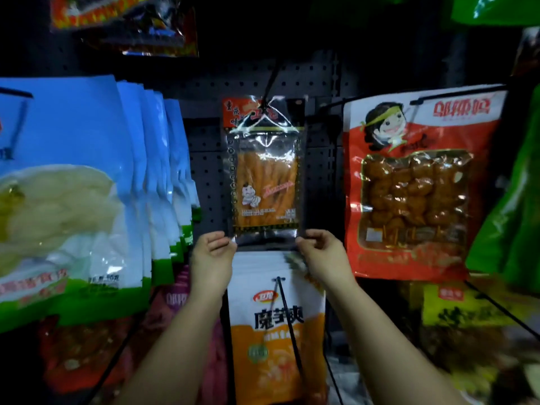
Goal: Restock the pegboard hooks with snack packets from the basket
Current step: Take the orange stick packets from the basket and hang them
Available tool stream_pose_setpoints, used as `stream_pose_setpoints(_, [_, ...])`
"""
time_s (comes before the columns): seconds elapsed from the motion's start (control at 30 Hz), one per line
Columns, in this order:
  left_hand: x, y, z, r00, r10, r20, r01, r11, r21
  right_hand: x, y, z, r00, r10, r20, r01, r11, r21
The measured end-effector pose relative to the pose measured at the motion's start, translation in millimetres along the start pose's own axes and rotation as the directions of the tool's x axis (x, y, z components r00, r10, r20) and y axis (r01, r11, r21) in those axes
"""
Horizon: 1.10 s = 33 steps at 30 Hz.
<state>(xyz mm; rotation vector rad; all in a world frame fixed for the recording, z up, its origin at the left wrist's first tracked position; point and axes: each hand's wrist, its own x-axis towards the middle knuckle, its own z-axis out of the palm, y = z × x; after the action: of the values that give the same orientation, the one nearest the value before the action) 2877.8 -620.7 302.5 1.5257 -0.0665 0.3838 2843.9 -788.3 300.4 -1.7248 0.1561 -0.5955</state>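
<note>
A clear snack packet [265, 171] with orange strips inside and a red header hangs at the centre of the dark pegboard [207, 176]. Its top hole sits on a black hook [270, 81]. My left hand [211, 258] pinches the packet's lower left corner. My right hand [321, 252] pinches its lower right corner. Both arms reach up from below. The basket is out of sight.
Several blue-and-white packets [87, 185] hang in a thick row at left. A red packet [415, 182] with brown pieces hangs at right, green bags [508, 200] beyond it. A white-and-orange packet [277, 331] hangs on a hook just under my hands. More packets hang above at top left.
</note>
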Motion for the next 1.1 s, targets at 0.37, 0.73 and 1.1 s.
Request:
stream_pose_setpoints(0.37, [-173,-12,-78,0.895,0.184,0.407,-0.147,0.982,-0.119,-223,14,-66,0.992,-0.059,-0.110,0.064,0.997,0.044])
stream_pose_setpoints(0.73, [-387,-193,-35,0.479,-0.395,0.784,0.290,0.914,0.283,-468,200,-175,0.736,0.589,-0.335,-0.638,0.769,-0.049])
stream_pose_setpoints(1.1, [-590,-555,57,0.203,-0.734,0.648,0.255,0.678,0.689,-601,561,-272,0.389,0.843,-0.371,-0.919,0.330,-0.215])
